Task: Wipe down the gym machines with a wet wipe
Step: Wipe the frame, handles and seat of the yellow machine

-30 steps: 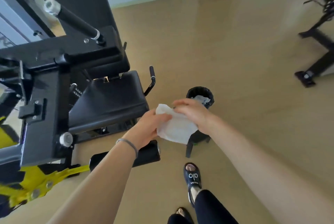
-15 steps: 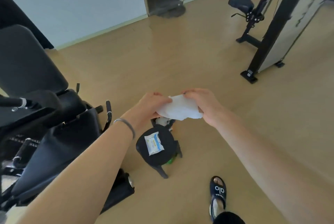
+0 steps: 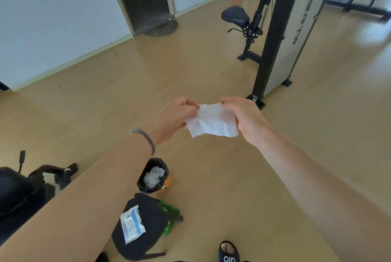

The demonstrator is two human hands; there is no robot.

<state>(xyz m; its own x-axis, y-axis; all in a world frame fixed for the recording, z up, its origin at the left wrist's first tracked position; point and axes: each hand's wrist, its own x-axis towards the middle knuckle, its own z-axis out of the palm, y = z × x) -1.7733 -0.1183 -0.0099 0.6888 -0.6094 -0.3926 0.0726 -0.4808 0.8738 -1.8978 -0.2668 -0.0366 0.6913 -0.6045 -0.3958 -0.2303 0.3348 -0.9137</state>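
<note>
A white wet wipe (image 3: 212,121) hangs stretched between both my hands in mid-air over the floor. My left hand (image 3: 176,114) pinches its left edge and my right hand (image 3: 243,114) pinches its right top corner. A gym machine (image 3: 281,29) with a black upright, grey panel, yellow arm and a black seat (image 3: 234,16) stands ahead on the right. Part of a black machine (image 3: 23,190) shows at the lower left.
Below my arms a small black bin (image 3: 152,175) holds used wipes. A wipe pack (image 3: 132,224) lies on a black stool (image 3: 148,238), with something green (image 3: 170,211) beside it. My sandalled foot (image 3: 229,252) is at the bottom. Wooden floor lies between me and the far machine.
My view has swung up and right, away from the black machine toward the yellow-armed machine. Both hands have risen with the wipe and pulled it flatter between them.
</note>
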